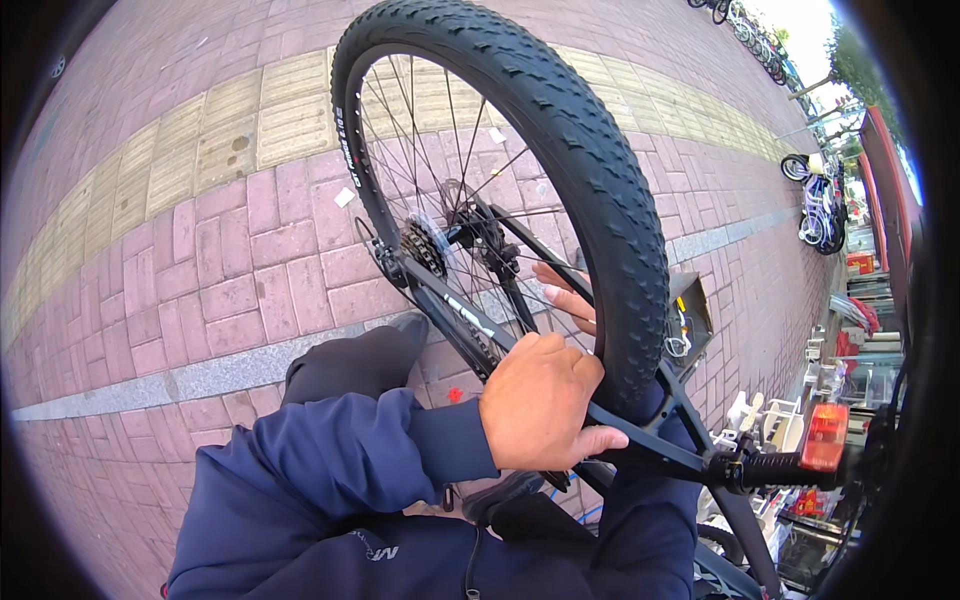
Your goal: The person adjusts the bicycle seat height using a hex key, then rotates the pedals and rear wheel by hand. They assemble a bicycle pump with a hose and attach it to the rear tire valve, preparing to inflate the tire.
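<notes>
Left grip closes over a dark frame bar of the bicycle, knuckles up and thumb laid along the metal; its fingertips are hidden underneath. Right grip shows only as a few extended fingers beyond the wheel, seen through it, close to its inner edge; whether they pinch anything I cannot tell, because the rest of that hand is hidden. The wheel stands upward in the middle of the view, before the person, its knobbly black rubber arching above both hands. Gear cogs sit at the hub. A red light is at the right, beyond the bar. Behind the wheel's right side lies a dark open box. Pink paving spreads below, and parked bikes stand well apart, far right.
</notes>
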Tool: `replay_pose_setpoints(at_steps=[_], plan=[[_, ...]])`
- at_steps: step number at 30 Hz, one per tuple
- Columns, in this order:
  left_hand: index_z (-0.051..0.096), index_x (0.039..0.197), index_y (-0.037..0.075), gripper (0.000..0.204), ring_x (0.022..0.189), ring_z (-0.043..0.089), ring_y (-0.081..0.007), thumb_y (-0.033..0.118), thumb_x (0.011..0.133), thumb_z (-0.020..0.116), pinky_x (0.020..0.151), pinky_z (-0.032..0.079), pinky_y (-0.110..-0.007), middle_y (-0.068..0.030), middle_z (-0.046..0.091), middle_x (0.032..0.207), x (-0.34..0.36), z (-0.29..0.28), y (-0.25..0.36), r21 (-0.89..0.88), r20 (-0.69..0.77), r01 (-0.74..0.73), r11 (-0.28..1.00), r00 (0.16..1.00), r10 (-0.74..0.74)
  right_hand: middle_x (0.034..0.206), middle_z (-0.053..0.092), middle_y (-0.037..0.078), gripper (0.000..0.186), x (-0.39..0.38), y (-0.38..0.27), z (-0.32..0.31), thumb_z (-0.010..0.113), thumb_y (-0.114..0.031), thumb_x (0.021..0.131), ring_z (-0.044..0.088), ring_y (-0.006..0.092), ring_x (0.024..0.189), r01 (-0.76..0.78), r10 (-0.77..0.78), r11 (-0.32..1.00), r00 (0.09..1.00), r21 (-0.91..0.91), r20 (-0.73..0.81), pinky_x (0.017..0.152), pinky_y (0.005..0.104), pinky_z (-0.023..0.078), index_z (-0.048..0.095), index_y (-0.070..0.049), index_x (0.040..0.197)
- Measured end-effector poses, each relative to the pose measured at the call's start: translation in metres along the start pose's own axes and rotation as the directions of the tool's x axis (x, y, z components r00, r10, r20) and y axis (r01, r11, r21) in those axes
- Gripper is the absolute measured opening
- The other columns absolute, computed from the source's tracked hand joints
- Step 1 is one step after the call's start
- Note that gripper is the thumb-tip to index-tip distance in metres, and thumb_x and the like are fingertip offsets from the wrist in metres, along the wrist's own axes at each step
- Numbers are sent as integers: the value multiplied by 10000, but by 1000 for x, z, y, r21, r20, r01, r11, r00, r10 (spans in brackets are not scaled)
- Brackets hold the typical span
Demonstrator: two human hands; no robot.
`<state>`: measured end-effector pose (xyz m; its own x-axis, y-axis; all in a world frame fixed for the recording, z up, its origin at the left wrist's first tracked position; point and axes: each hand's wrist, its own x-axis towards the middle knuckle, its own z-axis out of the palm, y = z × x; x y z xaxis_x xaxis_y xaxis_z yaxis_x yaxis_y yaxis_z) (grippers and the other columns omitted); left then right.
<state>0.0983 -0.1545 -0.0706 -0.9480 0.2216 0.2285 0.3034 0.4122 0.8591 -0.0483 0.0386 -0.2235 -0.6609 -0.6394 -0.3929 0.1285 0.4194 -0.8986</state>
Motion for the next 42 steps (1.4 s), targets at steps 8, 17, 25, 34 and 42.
replay_pose_setpoints(at_steps=[8, 17, 25, 34, 42], plan=[[611, 920, -5, 634, 827, 529, -327, 585, 776, 792, 775, 412, -430, -130, 574, 837, -2, 7, -4, -73, -30, 11, 997, 999, -13, 1461, 523, 136, 796, 65, -7, 51, 680, -61, 940, 503, 202, 1301, 200, -194, 976, 978, -81, 75, 1117, 327, 384, 260, 1, 1613], [604, 913, 17, 626, 859, 522, -314, 576, 726, 812, 795, 399, -432, -116, 564, 859, -4, 12, -1, -78, -56, 35, 996, 998, -39, 1360, 620, 163, 671, 62, -26, 53, 690, -77, 951, 583, 216, 1212, 138, -136, 972, 990, -191, 23, 1071, 326, 425, 391, 28, 1542], [635, 827, 34, 598, 824, 596, -350, 583, 717, 845, 787, 443, -430, -133, 615, 775, 3, 7, -9, -2, -60, 8, 1000, 998, -8, 1405, 590, 170, 519, -15, 38, -16, 607, -112, 1034, 590, 253, 1252, -39, 65, 948, 995, 315, -73, 1094, 391, 456, 442, -8, 1514], [658, 771, -30, 582, 721, 655, -425, 526, 772, 828, 696, 518, -506, -226, 663, 713, 18, 11, -16, 69, -44, -55, 996, 997, 59, 1100, 724, 107, 314, -291, 26, 41, 614, -202, 1048, 710, 165, 922, 76, 267, 928, 546, 365, -794, 789, 293, 581, 624, -12, 1298], [643, 841, -20, 545, 643, 551, -200, 508, 905, 761, 631, 459, -353, -107, 616, 697, 24, 9, -16, 130, -51, -13, 991, 998, 20, 1112, 731, 112, 365, -431, 10, 203, 644, -207, 1019, 710, 161, 948, -98, 375, 917, 541, 387, -752, 834, 298, 562, 637, 36, 1292]])
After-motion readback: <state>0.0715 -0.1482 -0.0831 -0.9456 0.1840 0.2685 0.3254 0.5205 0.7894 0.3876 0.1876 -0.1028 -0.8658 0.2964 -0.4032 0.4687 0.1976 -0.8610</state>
